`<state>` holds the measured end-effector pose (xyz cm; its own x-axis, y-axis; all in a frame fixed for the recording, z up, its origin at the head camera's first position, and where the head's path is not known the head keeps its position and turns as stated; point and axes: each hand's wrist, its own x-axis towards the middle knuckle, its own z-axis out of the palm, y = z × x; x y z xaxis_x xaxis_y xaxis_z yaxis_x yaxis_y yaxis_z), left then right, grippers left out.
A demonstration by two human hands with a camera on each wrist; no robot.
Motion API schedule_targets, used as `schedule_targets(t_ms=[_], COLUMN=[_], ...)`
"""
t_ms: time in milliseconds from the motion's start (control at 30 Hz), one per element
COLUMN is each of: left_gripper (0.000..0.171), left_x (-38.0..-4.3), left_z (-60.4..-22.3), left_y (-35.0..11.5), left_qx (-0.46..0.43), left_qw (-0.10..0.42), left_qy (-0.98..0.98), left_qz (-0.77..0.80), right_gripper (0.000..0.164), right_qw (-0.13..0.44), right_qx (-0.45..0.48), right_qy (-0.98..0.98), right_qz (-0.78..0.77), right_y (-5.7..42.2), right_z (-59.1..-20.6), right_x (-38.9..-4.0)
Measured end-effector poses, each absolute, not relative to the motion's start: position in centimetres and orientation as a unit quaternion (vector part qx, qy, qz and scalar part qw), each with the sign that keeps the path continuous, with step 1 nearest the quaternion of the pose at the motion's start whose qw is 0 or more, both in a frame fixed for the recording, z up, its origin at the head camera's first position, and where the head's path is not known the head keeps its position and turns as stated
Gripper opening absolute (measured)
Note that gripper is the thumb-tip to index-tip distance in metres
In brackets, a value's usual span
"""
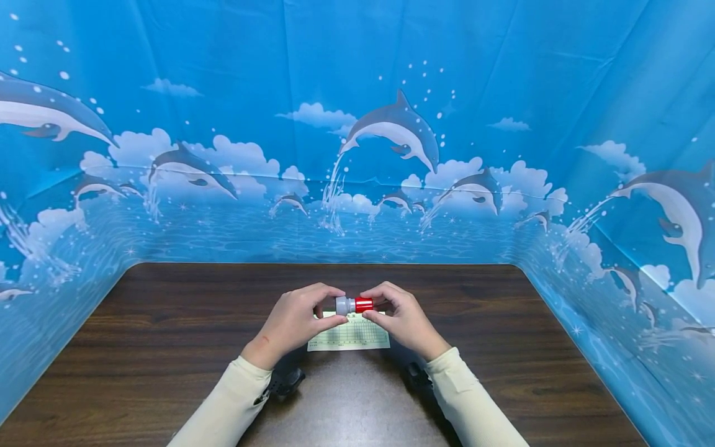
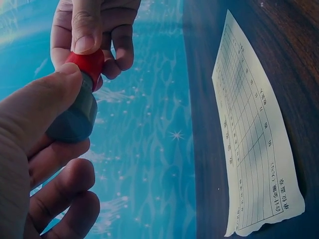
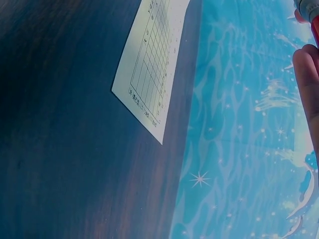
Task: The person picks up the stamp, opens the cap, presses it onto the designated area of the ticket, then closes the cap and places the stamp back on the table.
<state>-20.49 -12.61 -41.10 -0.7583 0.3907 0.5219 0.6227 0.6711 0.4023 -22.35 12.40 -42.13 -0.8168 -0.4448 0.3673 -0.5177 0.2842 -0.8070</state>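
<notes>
A small round stamp (image 1: pixel 343 305) with a grey body and a red cap (image 1: pixel 364 305) is held level between both hands, above the table. My left hand (image 1: pixel 296 321) pinches the grey end between thumb and fingers. From the other side, my right hand (image 1: pixel 408 320) pinches the red cap. In the left wrist view the left thumb lies near the joint of grey and red, and the lower fingers are curled below the grey end. Only a finger and a bit of the stamp (image 3: pixel 310 7) show at the right wrist view's edge.
A pale green printed form (image 1: pixel 349 336) with a ruled grid lies flat on the dark wooden table (image 1: pixel 195 329), just below the hands. A blue curtain (image 1: pixel 251 62) with dolphins surrounds the table's back and sides.
</notes>
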Motion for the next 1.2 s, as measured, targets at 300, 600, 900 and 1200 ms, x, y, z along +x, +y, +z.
schedule_targets(t_ms=[300,600,900,1200], left_gripper=[0.043,0.042,0.045,0.043], left_x=[-20.48,-20.47,-20.40,-20.40], left_z=[-41.13,-40.95,-40.76,-40.77], left_y=[-12.53,-12.70,-13.04,-12.93], left_qx=[-0.290,-0.298,-0.304,-0.289], left_qw=[0.205,0.171,0.143,0.151], left_qy=[-0.888,-0.891,-0.893,-0.899], left_qz=[-0.293,-0.298,-0.299,-0.293], right_gripper=[0.033,0.033,0.033,0.029], right_qw=[0.031,0.026,0.013,0.014], right_qx=[0.292,0.298,0.303,0.305], right_qy=[-0.802,-0.804,-0.807,-0.801], right_qz=[0.520,0.514,0.507,0.515], right_y=[12.16,12.20,12.23,12.37], right_z=[-41.89,-41.99,-42.15,-42.26], right_x=[-22.22,-22.28,-22.21,-22.33])
